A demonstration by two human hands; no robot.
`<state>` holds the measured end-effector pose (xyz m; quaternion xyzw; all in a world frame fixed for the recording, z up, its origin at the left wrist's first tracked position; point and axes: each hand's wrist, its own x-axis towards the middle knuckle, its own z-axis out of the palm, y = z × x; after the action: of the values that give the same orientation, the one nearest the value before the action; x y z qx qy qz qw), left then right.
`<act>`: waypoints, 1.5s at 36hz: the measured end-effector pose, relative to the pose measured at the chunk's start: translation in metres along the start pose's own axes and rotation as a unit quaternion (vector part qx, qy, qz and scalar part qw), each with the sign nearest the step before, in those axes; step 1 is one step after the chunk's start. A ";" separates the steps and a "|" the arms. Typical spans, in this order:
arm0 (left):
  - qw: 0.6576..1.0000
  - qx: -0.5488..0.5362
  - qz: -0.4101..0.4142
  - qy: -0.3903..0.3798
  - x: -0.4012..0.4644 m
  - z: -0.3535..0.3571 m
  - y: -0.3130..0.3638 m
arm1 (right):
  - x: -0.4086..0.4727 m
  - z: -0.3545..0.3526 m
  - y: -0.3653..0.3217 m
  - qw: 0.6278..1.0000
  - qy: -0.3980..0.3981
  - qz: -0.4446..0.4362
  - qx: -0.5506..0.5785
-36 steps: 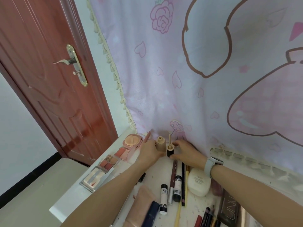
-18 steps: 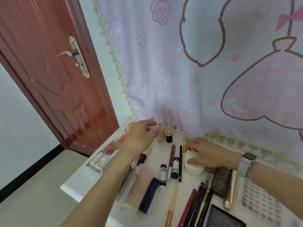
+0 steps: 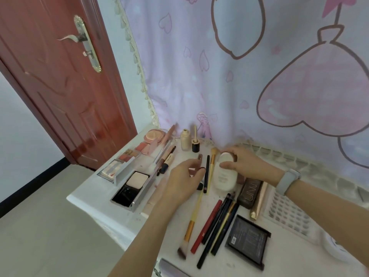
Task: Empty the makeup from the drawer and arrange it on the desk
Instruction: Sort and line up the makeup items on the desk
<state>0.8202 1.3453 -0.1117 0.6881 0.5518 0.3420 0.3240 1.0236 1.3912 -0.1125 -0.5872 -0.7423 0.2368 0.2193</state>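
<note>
right hand [image 3: 242, 163] is curled round the white bottle [image 3: 224, 173] at frame centre; left hand [image 3: 184, 181] hovers loosely open, holding nothing. the upright foundation bottle [image 3: 185, 139] just above could be knocked over.

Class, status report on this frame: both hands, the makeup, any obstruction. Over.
Right hand gripping white bottle. Left hand hovering over tubes, grip unclear. Makeup spread across desk. Pencils crowd the middle.
</note>
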 end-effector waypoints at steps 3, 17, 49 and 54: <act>1.000 -0.007 0.021 -0.022 -0.010 0.010 -0.003 | -0.005 -0.007 -0.005 0.997 0.031 0.028 0.067; 0.958 0.173 0.226 0.042 -0.010 0.018 0.009 | -0.019 -0.014 -0.037 0.934 0.014 0.103 0.342; 0.927 -0.253 -0.101 -0.259 0.041 -0.094 0.005 | -0.001 -0.053 -0.073 0.974 0.060 -0.216 0.023; 0.902 -0.372 -0.153 -0.156 0.048 -0.109 -0.014 | 0.005 -0.053 -0.052 0.969 0.113 -0.149 0.161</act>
<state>0.7302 1.4028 -0.0573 0.4691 0.4254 0.3568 0.6868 1.0149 1.3909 -0.0385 -0.4496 -0.7444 0.2497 0.4260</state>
